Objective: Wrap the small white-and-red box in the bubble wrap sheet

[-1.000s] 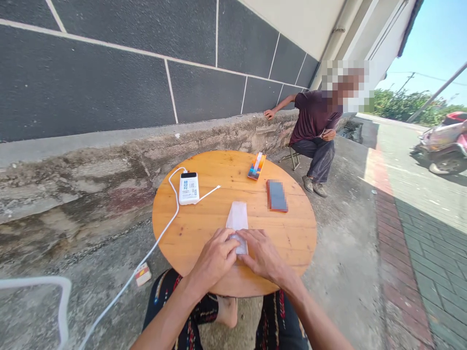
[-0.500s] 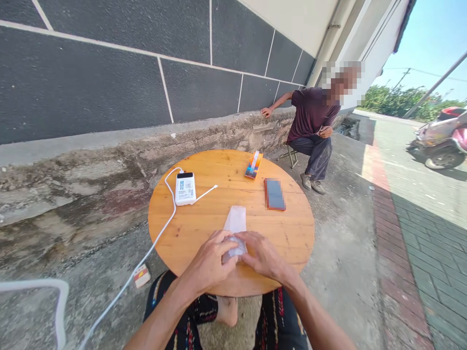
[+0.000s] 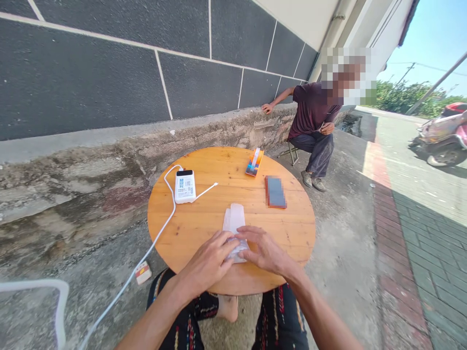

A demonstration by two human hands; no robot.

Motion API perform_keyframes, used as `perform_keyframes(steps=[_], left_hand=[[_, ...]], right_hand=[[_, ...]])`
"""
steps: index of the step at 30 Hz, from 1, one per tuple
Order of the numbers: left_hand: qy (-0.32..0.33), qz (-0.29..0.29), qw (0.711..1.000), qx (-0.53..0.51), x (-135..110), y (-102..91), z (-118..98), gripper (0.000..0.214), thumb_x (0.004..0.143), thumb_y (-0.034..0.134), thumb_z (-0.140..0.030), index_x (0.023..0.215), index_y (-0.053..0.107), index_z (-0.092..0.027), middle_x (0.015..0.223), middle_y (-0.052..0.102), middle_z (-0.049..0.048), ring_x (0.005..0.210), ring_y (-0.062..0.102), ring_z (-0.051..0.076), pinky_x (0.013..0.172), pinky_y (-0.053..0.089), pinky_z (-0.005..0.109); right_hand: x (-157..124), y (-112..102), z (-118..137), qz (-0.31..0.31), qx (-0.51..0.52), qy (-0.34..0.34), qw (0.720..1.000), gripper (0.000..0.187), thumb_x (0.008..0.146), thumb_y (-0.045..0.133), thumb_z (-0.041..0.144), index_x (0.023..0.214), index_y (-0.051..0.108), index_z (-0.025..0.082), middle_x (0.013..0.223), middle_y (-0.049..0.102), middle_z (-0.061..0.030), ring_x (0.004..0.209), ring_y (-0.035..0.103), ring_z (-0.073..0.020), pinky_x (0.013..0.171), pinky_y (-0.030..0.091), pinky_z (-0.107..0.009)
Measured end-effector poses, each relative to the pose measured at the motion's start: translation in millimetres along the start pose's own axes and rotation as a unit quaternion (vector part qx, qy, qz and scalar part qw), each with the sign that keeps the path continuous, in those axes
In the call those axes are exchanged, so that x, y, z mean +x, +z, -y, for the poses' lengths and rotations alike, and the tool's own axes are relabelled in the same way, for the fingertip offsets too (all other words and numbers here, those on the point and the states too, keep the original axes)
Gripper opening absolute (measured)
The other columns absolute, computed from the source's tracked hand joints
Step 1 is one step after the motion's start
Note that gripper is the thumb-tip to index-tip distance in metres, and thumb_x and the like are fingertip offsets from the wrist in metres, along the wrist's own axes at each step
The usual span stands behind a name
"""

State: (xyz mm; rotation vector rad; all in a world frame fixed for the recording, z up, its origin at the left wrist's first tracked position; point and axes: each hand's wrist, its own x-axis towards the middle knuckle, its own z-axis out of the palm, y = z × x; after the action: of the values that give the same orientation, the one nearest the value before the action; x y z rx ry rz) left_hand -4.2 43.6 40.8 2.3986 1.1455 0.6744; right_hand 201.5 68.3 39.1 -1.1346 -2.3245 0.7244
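Tabletop (image 3: pixel 189 233), open right edge (image 3: pixel 306 233), film (image 3: pixel 235 219), perhaps plastic, under left hand (image 3: pixel 209 257), right hand (image 3: pixel 266 250)

Whitish sheet (image 3: pixel 235 219), orange-brown tabletop (image 3: pixel 199 226), black red-flecked trousers (image 3: pixel 280 321), white power bank (image 3: pixel 185 188)

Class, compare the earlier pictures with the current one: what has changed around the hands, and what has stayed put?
The thumbs of the left hand and right hand have moved apart over the white sheet. Its far end now shows two overlapping edges instead of one. No clear release shows. The power bank, phone and orange box stayed put.
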Motion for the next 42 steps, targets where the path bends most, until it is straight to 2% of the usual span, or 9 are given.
perform_keyframes(steps=[5, 8, 11, 15, 21, 25, 31, 35, 42], left_hand=[[0.000, 0.003, 0.999, -0.041, 8, -4.2, 6, 0.037, 0.079, 0.051, -0.008, 0.110, 0.061, -0.026, 0.110, 0.060, 0.0018, 0.101, 0.057, 0.017, 0.092, 0.045, 0.029], [-0.015, 0.006, 0.999, -0.050, 11, -5.5, 7, 0.033, 0.077, 0.051, -0.007, 0.103, 0.063, -0.024, 0.104, 0.061, 0.0015, 0.098, 0.057, 0.016, 0.089, 0.045, 0.028], [-0.033, 0.002, 0.998, -0.055, 12, -4.5, 5, 0.027, 0.076, 0.052, -0.007, 0.094, 0.064, -0.022, 0.097, 0.062, 0.0014, 0.093, 0.057, 0.016, 0.084, 0.046, 0.027], [-0.058, -0.022, 0.995, -0.074, 13, -3.7, 2, 0.022, 0.077, 0.051, -0.010, 0.091, 0.064, -0.022, 0.091, 0.063, 0.0016, 0.090, 0.058, 0.017, 0.082, 0.045, 0.028], [-0.114, -0.033, 0.977, -0.179, 7, -8.8, 12, 0.033, 0.073, 0.056, -0.015, 0.105, 0.060, -0.020, 0.091, 0.065, 0.0001, 0.084, 0.059, 0.016, 0.078, 0.047, 0.027], [-0.148, -0.071, 0.962, -0.216, 6, -5.4, 31, 0.029, 0.082, 0.046, -0.020, 0.107, 0.061, -0.017, 0.096, 0.066, 0.0048, 0.087, 0.060, 0.017, 0.081, 0.049, 0.029], [-0.077, -0.061, 0.979, -0.180, 20, 6.0, 45, 0.035, 0.084, 0.039, -0.011, 0.105, 0.065, -0.019, 0.109, 0.066, 0.0046, 0.103, 0.057, 0.017, 0.094, 0.043, 0.030], [-0.048, -0.038, 0.985, -0.160, 27, 8.2, 49, 0.035, 0.083, 0.039, -0.008, 0.100, 0.067, -0.021, 0.103, 0.068, 0.0016, 0.099, 0.057, 0.016, 0.090, 0.043, 0.028], [-0.046, -0.026, 0.988, -0.146, 29, 9.1, 54, 0.033, 0.083, 0.039, -0.007, 0.095, 0.068, -0.020, 0.097, 0.068, 0.0017, 0.093, 0.056, 0.016, 0.088, 0.042, 0.028]], right_hand=[[-4, -2, 20, 0.002, -0.119, -0.030, 0.992, 0.037, 0.087, 0.055, 0.028, 0.123, 0.056, 0.018, 0.123, 0.059, -0.0118, 0.111, 0.053, -0.0259, 0.096, 0.040, -0.043], [-10, 6, 29, -0.010, -0.159, -0.040, 0.986, 0.049, 0.083, 0.059, 0.030, 0.129, 0.048, 0.014, 0.126, 0.056, -0.0139, 0.111, 0.050, -0.0286, 0.097, 0.038, -0.046], [-16, 22, 27, -0.034, -0.199, -0.049, 0.978, 0.061, 0.081, 0.060, 0.023, 0.137, 0.037, 0.013, 0.132, 0.051, -0.0160, 0.116, 0.046, -0.0312, 0.100, 0.035, -0.050], [-16, 39, 18, -0.065, -0.228, -0.055, 0.970, 0.063, 0.082, 0.054, 0.014, 0.140, 0.030, 0.011, 0.129, 0.052, -0.0184, 0.117, 0.046, -0.0313, 0.100, 0.035, -0.051], [-10, 34, 19, -0.060, -0.216, -0.063, 0.972, 0.051, 0.082, 0.053, 0.014, 0.131, 0.040, 0.012, 0.124, 0.055, -0.0158, 0.111, 0.049, -0.0292, 0.099, 0.036, -0.049], [-7, 29, 21, -0.054, -0.211, -0.053, 0.975, 0.046, 0.079, 0.057, 0.014, 0.124, 0.046, 0.015, 0.122, 0.057, -0.0132, 0.106, 0.051, -0.0284, 0.098, 0.036, -0.048], [-9, 31, 22, -0.060, -0.203, -0.052, 0.976, 0.045, 0.081, 0.055, 0.012, 0.124, 0.045, 0.015, 0.124, 0.056, -0.0120, 0.109, 0.049, -0.0278, 0.099, 0.034, -0.047], [-9, 31, 21, -0.053, -0.207, -0.048, 0.976, 0.045, 0.081, 0.057, 0.014, 0.125, 0.045, 0.015, 0.124, 0.056, -0.0117, 0.109, 0.049, -0.0272, 0.100, 0.032, -0.046], [-1, 21, 22, -0.027, -0.206, -0.028, 0.978, 0.042, 0.076, 0.063, 0.017, 0.116, 0.051, 0.016, 0.115, 0.062, -0.0103, 0.100, 0.052, -0.0267, 0.094, 0.035, -0.043]])
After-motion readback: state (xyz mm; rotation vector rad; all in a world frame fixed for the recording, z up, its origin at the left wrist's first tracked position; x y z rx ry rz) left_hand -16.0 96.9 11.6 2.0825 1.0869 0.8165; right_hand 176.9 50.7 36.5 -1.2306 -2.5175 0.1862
